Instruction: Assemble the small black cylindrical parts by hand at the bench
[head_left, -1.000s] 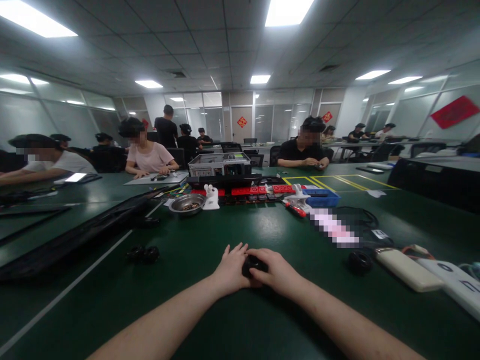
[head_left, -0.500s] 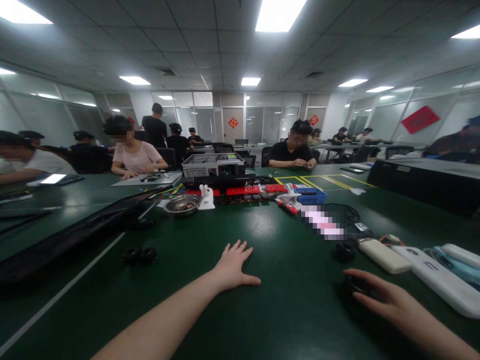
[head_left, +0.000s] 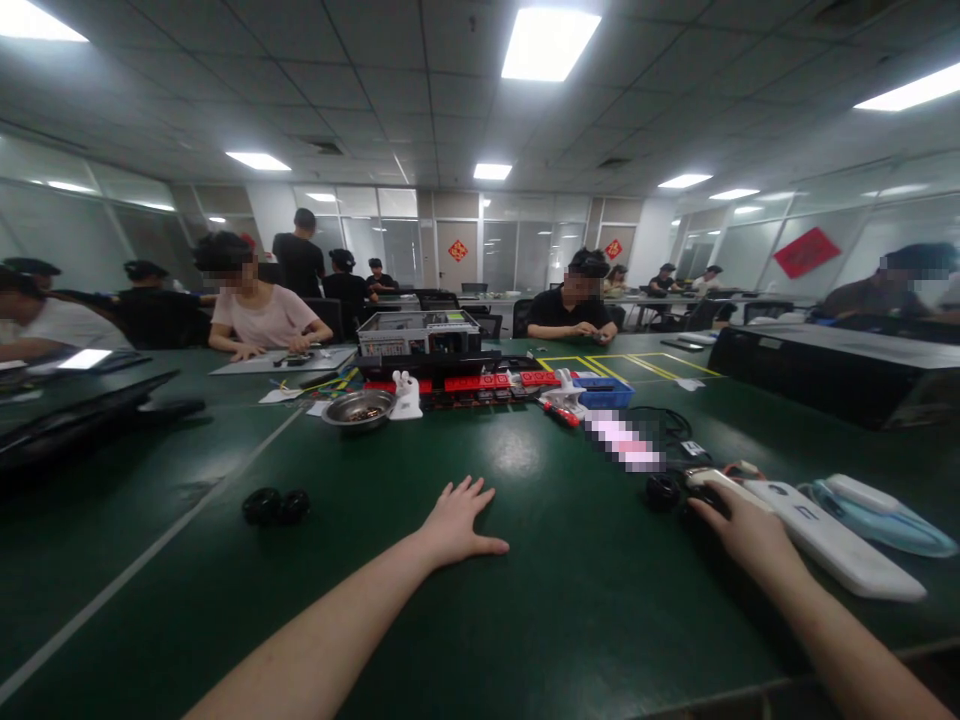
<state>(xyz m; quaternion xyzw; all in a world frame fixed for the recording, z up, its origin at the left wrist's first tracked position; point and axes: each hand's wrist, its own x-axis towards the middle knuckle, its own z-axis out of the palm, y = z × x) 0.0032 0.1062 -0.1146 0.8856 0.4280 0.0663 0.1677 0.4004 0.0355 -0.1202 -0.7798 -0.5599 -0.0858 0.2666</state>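
My left hand (head_left: 457, 520) lies flat on the green table (head_left: 525, 620) with its fingers spread, holding nothing. My right hand (head_left: 739, 528) is stretched out to the right, fingers curled over a small black round part (head_left: 696, 498). That part sits right beside another black ring (head_left: 663, 491). Just beyond my right hand lies a long white power bank (head_left: 832, 545).
Two more black round parts (head_left: 274, 506) lie to the left. At the back stand a metal bowl (head_left: 358, 408), a red strip of parts (head_left: 487, 382), a blue bin (head_left: 606, 392) and a computer case (head_left: 420, 332). Black panels lie far left (head_left: 75, 425) and right (head_left: 832, 372). People sit across the table.
Both hands were together on the black part in front of me. My right hand has carried it right and forward to the other ring; my left hand has flattened and stayed.
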